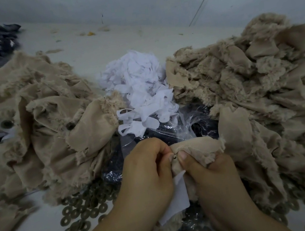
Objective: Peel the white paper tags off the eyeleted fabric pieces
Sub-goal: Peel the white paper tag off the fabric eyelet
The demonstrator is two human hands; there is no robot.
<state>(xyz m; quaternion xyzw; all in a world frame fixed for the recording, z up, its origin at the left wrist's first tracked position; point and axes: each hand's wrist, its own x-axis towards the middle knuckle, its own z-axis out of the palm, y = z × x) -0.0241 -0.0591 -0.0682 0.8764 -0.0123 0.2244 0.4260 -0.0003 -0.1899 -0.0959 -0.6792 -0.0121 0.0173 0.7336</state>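
Both hands, left hand (146, 168) and right hand (208, 168), pinching beige fabric piece (195, 148) at its eyelet (175, 158); white paper tag (177, 197) dangling. Could tear midway, leaving scraps, if yanked.

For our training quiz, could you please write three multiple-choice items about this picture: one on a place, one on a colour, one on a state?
1. Where does the heap of peeled paper tags lie?
A. Between the two fabric piles
B. On the dark cloth far left
C. In the person's lap

2. What colour is the fabric piece in the hands?
A. Navy
B. Beige
C. Red

3. What are the left hand and right hand doing?
A. Resting flat on the table
B. Both gripping the piece near its eyelet
C. Scooping up metal rings

Answers:
1 A, white heap sits between the beige piles.
2 B, it is tan like the piles.
3 B, both thumbs pinch beside the eyelet, with a white tag hanging below.
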